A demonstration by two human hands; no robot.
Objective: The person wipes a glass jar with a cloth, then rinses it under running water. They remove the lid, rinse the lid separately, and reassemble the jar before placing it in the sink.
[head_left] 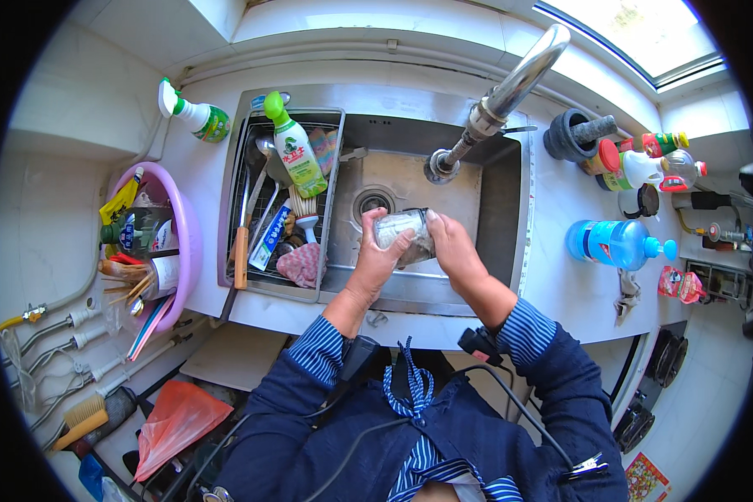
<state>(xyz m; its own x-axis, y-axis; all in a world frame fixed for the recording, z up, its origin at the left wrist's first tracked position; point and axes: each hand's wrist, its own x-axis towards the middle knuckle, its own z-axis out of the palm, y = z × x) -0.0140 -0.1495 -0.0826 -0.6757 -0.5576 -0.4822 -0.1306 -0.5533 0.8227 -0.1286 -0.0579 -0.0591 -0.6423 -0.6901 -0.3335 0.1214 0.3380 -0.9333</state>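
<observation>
A clear glass jar [408,237] lies tilted between both hands, above the stainless steel sink [499,207] and to the right of its drain [373,202]. My left hand [379,251] is wrapped around the jar's left end and lower side, thumb on the glass. At the jar's right end, over its dark rim, my right hand [455,245] grips with fingers and thumb. What the far-side fingers do is hidden. The metal faucet [461,147] hangs over the sink beyond the hands, and no water stream shows from it.
A wire rack [332,207] across the sink's left side holds a green-capped spray bottle [298,154], utensils and a pink cloth [302,263]. Rightward stand a stone mortar [568,135], several bottles and a blue pump bottle [608,241]. A purple basin [191,232] is at left.
</observation>
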